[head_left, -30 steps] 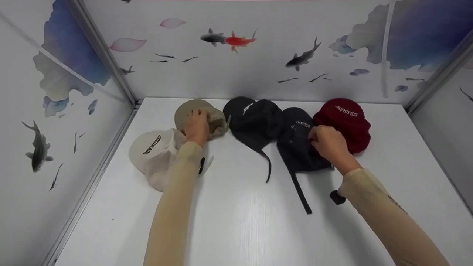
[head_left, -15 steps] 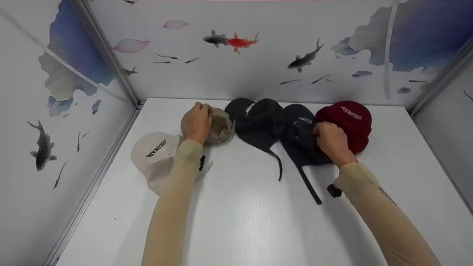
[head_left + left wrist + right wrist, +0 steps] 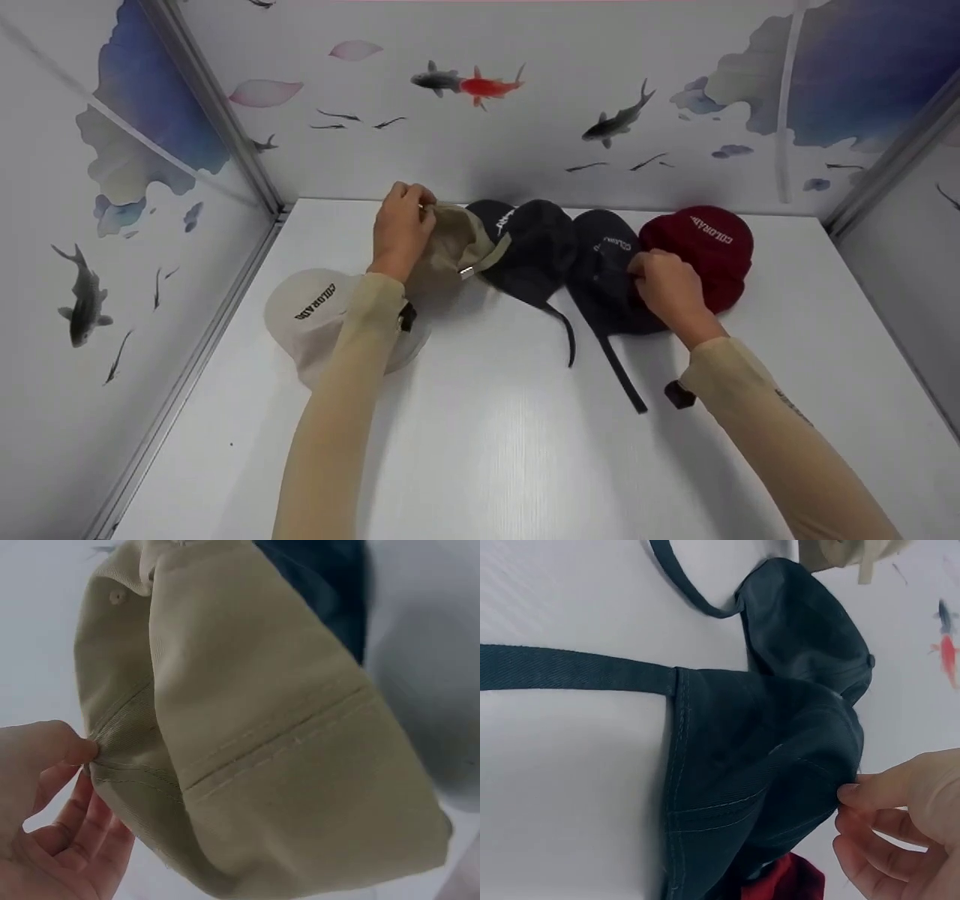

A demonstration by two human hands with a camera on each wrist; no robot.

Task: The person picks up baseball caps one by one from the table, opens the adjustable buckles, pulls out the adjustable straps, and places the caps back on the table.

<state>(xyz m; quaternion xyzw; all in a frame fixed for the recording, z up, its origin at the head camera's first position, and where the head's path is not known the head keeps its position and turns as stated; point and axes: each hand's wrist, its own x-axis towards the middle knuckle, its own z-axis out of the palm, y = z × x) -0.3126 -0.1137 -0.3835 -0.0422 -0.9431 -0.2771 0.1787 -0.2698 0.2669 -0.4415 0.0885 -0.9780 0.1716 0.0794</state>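
Note:
A khaki cap (image 3: 255, 690) is pinched at its crown by my left hand (image 3: 403, 229), between thumb and fingers, and it hangs tilted, its back strap toward the right. My right hand (image 3: 671, 292) pinches the crown of a dark cap (image 3: 600, 262) with a long loose strap; this pinch shows plainly in the right wrist view, where fingertips meet the dark cloth (image 3: 780, 765). Another dark cap (image 3: 536, 247) lies between the two, partly behind the khaki one. A dark red cap (image 3: 709, 259) sits right of the held dark cap, touching it.
A white cap (image 3: 315, 315) lies at the left, partly under my left forearm. The white table (image 3: 517, 450) is bounded at the back by a wall panel (image 3: 495, 150) printed with fish, and by side panels (image 3: 45, 390).
My left hand has taken hold of the khaki cap's crown and raised it, tilting it rightward over the neighbouring dark cap. The right hand moved slightly, drawing the dark cap a little toward the back.

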